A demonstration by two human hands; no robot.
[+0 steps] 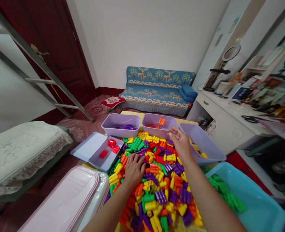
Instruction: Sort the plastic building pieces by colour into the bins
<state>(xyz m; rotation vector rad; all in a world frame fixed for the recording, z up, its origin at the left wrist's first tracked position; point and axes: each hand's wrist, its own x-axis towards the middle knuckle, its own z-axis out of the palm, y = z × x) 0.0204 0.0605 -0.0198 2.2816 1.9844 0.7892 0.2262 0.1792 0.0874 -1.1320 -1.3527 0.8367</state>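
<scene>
A heap of red, orange, yellow, green and purple plastic tube blocks [154, 180] spreads before me. My left hand [134, 169] lies palm down on the heap's left side, fingers spread over purple and orange pieces. Near the front right corner of the middle lilac bin [159, 129], my right hand [179, 140] is raised with its fingers apart, nothing seen in them. An orange block [161, 121] appears above that bin's inside, apart from my fingers; other orange pieces lie inside.
Purple pieces fill part of the left lilac bin [120, 131]; yellow ones lie in the right lilac bin [205, 141]. The teal bin [258, 196] holds green pieces, the shallow open box [96, 159] red ones. Stacked lids [65, 199] lie at front left. Behind stands a sofa [157, 90].
</scene>
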